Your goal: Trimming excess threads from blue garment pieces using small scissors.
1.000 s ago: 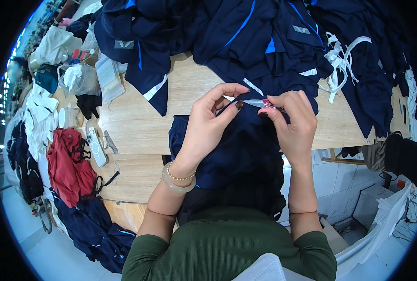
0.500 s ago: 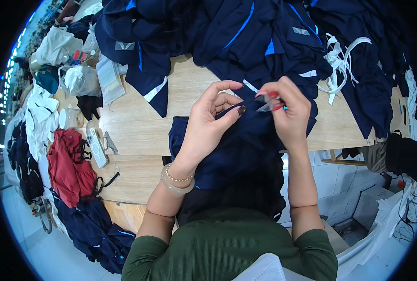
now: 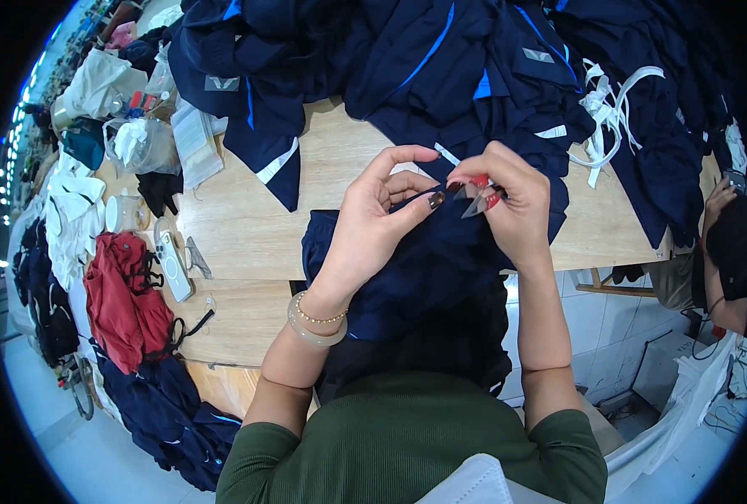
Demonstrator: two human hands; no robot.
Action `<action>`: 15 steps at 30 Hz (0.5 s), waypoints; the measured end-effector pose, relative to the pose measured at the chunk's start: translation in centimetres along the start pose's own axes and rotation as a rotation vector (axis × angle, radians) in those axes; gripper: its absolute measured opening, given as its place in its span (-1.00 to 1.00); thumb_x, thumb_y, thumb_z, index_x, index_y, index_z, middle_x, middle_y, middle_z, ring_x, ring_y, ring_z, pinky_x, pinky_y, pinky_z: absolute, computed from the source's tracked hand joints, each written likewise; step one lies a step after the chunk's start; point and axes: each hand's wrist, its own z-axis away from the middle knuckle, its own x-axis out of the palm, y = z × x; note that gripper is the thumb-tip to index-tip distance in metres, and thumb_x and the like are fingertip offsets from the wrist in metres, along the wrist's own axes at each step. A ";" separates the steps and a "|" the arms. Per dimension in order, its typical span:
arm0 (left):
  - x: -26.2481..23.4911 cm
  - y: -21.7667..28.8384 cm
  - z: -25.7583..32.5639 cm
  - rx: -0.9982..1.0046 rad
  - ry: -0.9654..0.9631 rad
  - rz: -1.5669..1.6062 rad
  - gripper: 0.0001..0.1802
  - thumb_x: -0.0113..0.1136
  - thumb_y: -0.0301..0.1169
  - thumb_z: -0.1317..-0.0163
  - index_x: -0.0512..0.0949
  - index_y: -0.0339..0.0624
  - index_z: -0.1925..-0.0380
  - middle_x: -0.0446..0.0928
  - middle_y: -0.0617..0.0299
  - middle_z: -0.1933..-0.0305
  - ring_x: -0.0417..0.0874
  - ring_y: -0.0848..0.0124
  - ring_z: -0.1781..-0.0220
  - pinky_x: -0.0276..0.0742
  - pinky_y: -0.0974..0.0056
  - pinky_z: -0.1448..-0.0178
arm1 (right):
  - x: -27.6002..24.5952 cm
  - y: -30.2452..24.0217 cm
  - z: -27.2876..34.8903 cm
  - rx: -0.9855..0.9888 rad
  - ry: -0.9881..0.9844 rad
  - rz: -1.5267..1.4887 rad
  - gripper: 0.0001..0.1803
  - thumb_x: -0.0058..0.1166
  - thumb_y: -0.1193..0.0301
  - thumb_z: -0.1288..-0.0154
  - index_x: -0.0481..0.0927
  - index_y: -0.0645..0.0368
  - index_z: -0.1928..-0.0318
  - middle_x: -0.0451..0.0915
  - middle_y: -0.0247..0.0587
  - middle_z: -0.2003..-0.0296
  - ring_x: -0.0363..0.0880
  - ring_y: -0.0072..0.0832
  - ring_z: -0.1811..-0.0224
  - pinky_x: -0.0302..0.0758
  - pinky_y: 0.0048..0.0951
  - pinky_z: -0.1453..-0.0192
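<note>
A navy garment [image 3: 407, 260] is gathered over my lap and the table's near edge. My left hand [image 3: 382, 202] is closed on it, thumb and fingers pinching a raised fold. In my right hand [image 3: 512, 197] is a small pair of thread snips [image 3: 475, 204], their grey pointed blades angled down and left beside that fold. Red shows by the fingers holding the snips. The fingertips hide where cloth and blades come closest, so I cannot tell whether they touch.
More navy garments [image 3: 424, 67] with blue piping pile across the far table. White straps [image 3: 613, 118] lie at the right. On the left are a phone [image 3: 172, 265], a red bag [image 3: 125, 302] and a plastic bag [image 3: 142, 144]. A co-worker's hand [image 3: 718, 200] holds a dark device.
My right hand has shifted slightly left, closer to my left hand, and the snips' blades now point lower. At the right edge, a co-worker's arm and hand with a device have come into view.
</note>
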 end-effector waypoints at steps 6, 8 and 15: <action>-0.2 0.2 0.1 -0.010 0.000 0.008 -0.59 0.17 -0.62 -0.23 0.41 -0.26 -0.10 0.59 0.26 0.27 0.52 0.63 0.22 0.44 0.52 0.04 | -0.9 0.3 -0.6 0.052 0.161 0.018 -0.88 -0.05 0.73 -0.21 0.46 0.37 0.24 0.50 -0.19 0.38 0.53 -0.52 0.33 0.43 -0.59 0.22; -0.2 0.2 0.0 -0.007 -0.023 0.004 -0.54 0.17 -0.65 -0.23 0.37 -0.28 -0.14 0.60 0.24 0.24 0.54 0.64 0.23 0.40 0.59 0.08 | -0.8 0.4 -0.6 0.054 0.172 0.007 -0.90 -0.04 0.71 -0.22 0.46 0.37 0.24 0.50 -0.19 0.38 0.53 -0.52 0.33 0.43 -0.58 0.21; 0.4 0.1 -0.2 0.051 -0.066 -0.093 -0.73 0.16 -0.61 -0.23 0.52 -0.31 0.04 0.58 0.31 0.30 0.52 0.64 0.21 0.45 0.50 0.04 | -0.2 -0.2 -1.6 -0.028 0.101 -0.067 -0.78 -0.01 0.40 -0.42 0.45 0.34 0.31 0.43 -0.32 0.41 0.39 -0.63 0.37 0.33 -0.64 0.26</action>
